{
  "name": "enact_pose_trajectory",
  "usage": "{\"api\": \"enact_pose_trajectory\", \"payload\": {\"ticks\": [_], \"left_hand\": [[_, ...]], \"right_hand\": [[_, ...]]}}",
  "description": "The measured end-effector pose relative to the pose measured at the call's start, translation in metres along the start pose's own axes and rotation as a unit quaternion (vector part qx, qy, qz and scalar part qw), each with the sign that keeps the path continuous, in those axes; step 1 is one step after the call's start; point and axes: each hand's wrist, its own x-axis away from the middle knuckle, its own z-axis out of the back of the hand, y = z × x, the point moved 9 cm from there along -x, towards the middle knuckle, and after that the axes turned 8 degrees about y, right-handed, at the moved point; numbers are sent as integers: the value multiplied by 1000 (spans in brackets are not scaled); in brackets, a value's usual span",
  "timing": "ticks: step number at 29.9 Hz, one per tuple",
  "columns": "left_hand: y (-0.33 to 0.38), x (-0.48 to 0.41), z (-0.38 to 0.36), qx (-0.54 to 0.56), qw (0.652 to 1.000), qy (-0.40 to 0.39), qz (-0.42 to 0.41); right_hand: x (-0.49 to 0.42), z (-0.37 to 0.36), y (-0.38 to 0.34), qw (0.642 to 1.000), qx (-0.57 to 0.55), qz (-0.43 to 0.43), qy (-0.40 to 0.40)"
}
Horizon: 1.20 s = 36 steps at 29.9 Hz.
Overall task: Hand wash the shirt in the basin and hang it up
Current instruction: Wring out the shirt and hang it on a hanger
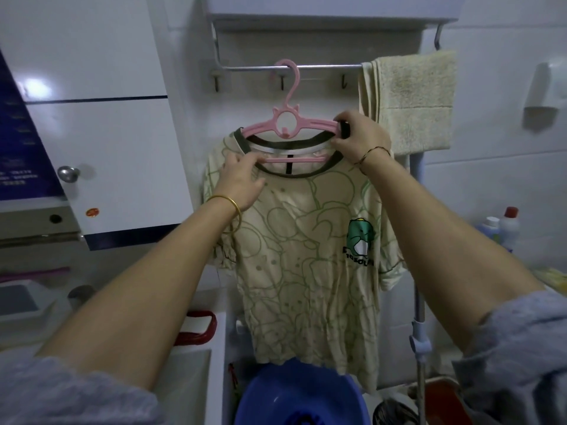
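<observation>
Beige shirt (306,256) on pink hanger (294,124)

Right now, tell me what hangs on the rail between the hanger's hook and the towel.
Nothing: the head view shows the rail bare between the pink hanger and the towel; a small hook sits below.

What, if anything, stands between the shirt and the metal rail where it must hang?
Nothing visible: the pink hanger holding the shirt already hooks over the rail, left of the towel.

White tiled wall (491,87); metal rail (322,67) under shelf (331,10); beige towel (414,96) draped right; white cabinet (107,148) left.
</observation>
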Motion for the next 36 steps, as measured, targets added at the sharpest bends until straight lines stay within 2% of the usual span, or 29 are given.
{"api": "enact_pose_trajectory", "payload": {"ticks": [4, 8, 12, 14, 16, 18, 20, 23, 25, 30, 32, 34, 35, 36], "left_hand": [[4, 5, -13, 0, 1000, -28, 1], [6, 8, -27, -17, 998, -56, 4], [3, 12, -38, -20, 997, -70, 18], [5, 16, -40, -13, 998, -65, 20], [8, 20, -44, -5, 998, -65, 19], [10, 24, -52, -2, 997, -75, 19], [10, 31, -61, 1, 996, -91, 24], [5, 43, -75, -3, 993, -118, 29], [0, 51, -83, -6, 991, -131, 37], [-9, 69, -97, -4, 987, -153, 50], [-11, 75, -103, -10, 985, -162, 52], [-11, 82, -109, -11, 984, -170, 54], [-12, 86, -112, -11, 983, -176, 56], [-13, 90, -115, -10, 981, -183, 58]], "right_hand": [[9, 0, 5, 999, -23, 17, 18], [21, 4, 17, 997, 20, 42, 56], [50, 26, 23, 979, 60, 42, 188], [66, 30, 23, 972, 53, 29, 226], [80, 17, 22, 982, 22, 27, 185], [99, -12, 27, 995, 4, 7, 96], [125, -43, 40, 999, 12, -41, 7], [169, -87, 74, 985, 55, -136, -94], [196, -103, 102, 963, 30, -239, -120], [221, -123, 137, 887, -127, -439, -62], [226, -138, 134, 818, -254, -513, -60], [232, -150, 123, 721, -387, -572, -63], [233, -153, 119, 701, -415, -575, -75], [233, -159, 119, 706, -418, -565, -88]]}}
